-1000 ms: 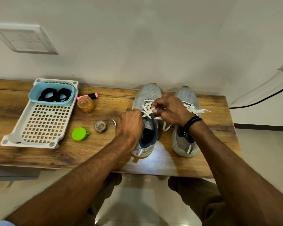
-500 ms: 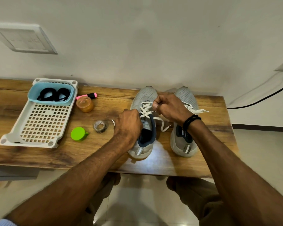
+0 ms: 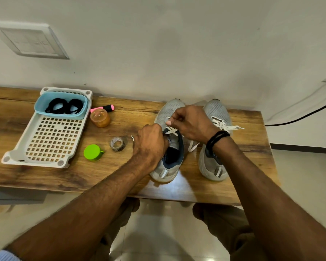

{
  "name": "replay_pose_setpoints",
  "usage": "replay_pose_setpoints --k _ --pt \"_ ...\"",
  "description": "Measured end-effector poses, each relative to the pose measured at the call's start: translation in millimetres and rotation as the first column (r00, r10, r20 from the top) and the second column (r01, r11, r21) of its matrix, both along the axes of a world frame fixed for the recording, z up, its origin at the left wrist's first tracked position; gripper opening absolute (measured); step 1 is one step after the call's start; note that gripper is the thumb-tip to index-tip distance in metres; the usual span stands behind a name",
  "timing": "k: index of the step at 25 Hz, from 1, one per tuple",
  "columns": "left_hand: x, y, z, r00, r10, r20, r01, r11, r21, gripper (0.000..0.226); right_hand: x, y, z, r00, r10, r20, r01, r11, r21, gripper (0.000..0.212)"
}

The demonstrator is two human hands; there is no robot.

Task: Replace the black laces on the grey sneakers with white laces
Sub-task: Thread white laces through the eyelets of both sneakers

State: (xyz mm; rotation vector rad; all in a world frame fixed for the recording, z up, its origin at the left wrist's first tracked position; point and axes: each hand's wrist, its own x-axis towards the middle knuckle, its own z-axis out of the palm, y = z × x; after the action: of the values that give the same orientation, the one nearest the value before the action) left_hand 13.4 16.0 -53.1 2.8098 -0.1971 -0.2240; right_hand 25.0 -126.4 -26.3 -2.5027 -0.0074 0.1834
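Two grey sneakers stand side by side on the wooden table (image 3: 120,172), toes to the wall. The left sneaker (image 3: 167,166) has a white lace (image 3: 170,129) threaded across its upper eyelets. My left hand (image 3: 150,146) grips the sneaker's left side by the collar, fingers curled. My right hand (image 3: 190,123) is over the tongue and pinches the white lace. A loose lace end (image 3: 193,146) hangs between the shoes. The right sneaker (image 3: 215,166) carries a tied white lace (image 3: 224,126). Two coiled black laces (image 3: 64,106) lie in a blue tub (image 3: 45,110).
The blue tub sits in a white perforated tray (image 3: 51,144) at the left. Between tray and shoes are an orange jar (image 3: 100,119), a pink-and-black marker (image 3: 104,108), a green cap (image 3: 92,152) and a small tape roll (image 3: 117,144). A black cable (image 3: 299,117) runs along the right wall.
My right hand has lifted and moved toward the toe of the left sneaker, drawing the white lace tighter. My left hand has stayed on the sneaker's side.
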Motion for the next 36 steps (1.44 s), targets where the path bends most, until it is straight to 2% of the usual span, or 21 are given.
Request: replay_pose_setpoints --k 6,10,11,12,13,14,15,16,17,20,22,24,26,28,30,32,33,35,36 --pt "-1.0 -2.2 0.9 1.0 -0.018 -0.016 0.018 0.999 0.034 0.021 2.7 15.7 -6.0 0.998 -0.036 -0.051 0.024 0.976 -0.217 0.032" --pt "-2.1 -4.5 1.7 1.0 -0.025 -0.006 0.025 0.999 0.036 0.018 -1.5 22.7 -5.6 0.999 -0.034 -0.042 0.014 0.913 -0.409 0.027" --pt "-2.0 -3.6 1.8 1.0 -0.018 -0.01 0.018 0.999 0.03 0.017 -2.5 21.6 -3.0 0.998 -0.026 -0.065 0.0 0.927 -0.374 0.028" --pt "-1.7 -2.2 2.3 1.0 -0.007 -0.016 0.007 1.0 0.014 0.016 -3.6 18.2 1.3 0.994 -0.036 -0.101 0.008 0.965 -0.262 0.03" --pt "-0.6 -0.2 2.3 1.0 0.012 -0.02 -0.012 1.0 -0.015 0.015 -3.5 11.4 4.7 0.986 -0.068 -0.153 0.057 0.996 -0.074 0.033" --pt "1.3 1.3 3.0 0.999 0.032 -0.02 -0.033 0.998 -0.055 0.013 -4.0 2.3 7.1 0.975 -0.118 -0.187 0.149 0.976 0.158 0.036" --pt "3.4 2.1 3.3 0.999 0.047 -0.018 -0.049 0.995 -0.092 0.013 -6.3 -5.6 8.5 0.959 -0.17 -0.227 0.243 0.906 0.348 0.038" --pt "4.2 2.1 4.9 0.998 0.054 -0.015 -0.056 0.992 -0.113 0.013 -9.9 -9.9 7.9 0.946 -0.197 -0.255 0.295 0.848 0.439 0.039" --pt "4.9 1.2 6.2 0.999 0.052 -0.014 -0.053 0.992 -0.117 0.013 -11.6 -12.8 5.5 0.943 -0.21 -0.258 0.31 0.839 0.448 0.039" --pt "3.8 -1.4 9.1 0.999 0.037 -0.019 -0.038 0.997 -0.074 0.017 -6.7 -13.5 7.9 0.954 -0.17 -0.248 0.238 0.931 0.278 0.033" --pt "4.4 0.6 8.5 0.999 0.04 -0.02 -0.041 0.998 -0.053 0.019 -0.2 -11.6 15.1 0.955 -0.188 -0.228 0.244 0.938 0.247 0.021" --pt "7.0 1.0 6.8 0.999 0.037 -0.016 -0.037 0.998 -0.04 0.019 3.3 -18.6 16.4 0.95 -0.225 -0.217 0.271 0.939 0.212 0.019" --pt "7.2 1.2 7.6 0.999 0.045 -0.019 -0.045 0.998 -0.036 0.02 2.0 -23.2 17.4 0.942 -0.186 -0.28 0.229 0.965 0.127 0.021" --pt "6.1 -1.7 8.9 0.999 0.037 -0.019 -0.038 0.998 -0.042 0.02 -4.3 -22.2 16.9 0.914 -0.107 -0.392 0.129 0.991 0.032 0.006" --pt "5.5 -2.6 9.3 0.999 0.032 -0.015 -0.033 0.999 -0.028 0.019 -5.6 -20.2 19.4 0.884 -0.08 -0.46 0.068 0.997 -0.043 0.016" --pt "6.6 -0.6 7.6 0.999 0.032 -0.021 -0.032 0.999 0.006 0.018 -5.9 -24.8 27.2 0.895 -0.123 -0.429 0.157 0.987 0.045 0.015" --pt "8.3 0.8 5.3 0.999 0.035 -0.022 -0.035 0.999 0.014 0.017 -5.9 -32.5 34.6 0.892 -0.17 -0.419 0.269 0.944 0.189 0.013" --pt "10.5 2.1 1.5 0.999 0.046 -0.018 -0.046 0.999 -0.001 0.015 -6.4 -54.5 48.6 0.852 -0.193 -0.486 0.456 0.729 0.51 0.022" --pt "10.5 1.4 1.1 0.999 0.045 -0.02 -0.046 0.999 -0.011 0.014 -9.2 -61.5 53.4 0.841 -0.153 -0.518 0.485 0.635 0.601 0.025"
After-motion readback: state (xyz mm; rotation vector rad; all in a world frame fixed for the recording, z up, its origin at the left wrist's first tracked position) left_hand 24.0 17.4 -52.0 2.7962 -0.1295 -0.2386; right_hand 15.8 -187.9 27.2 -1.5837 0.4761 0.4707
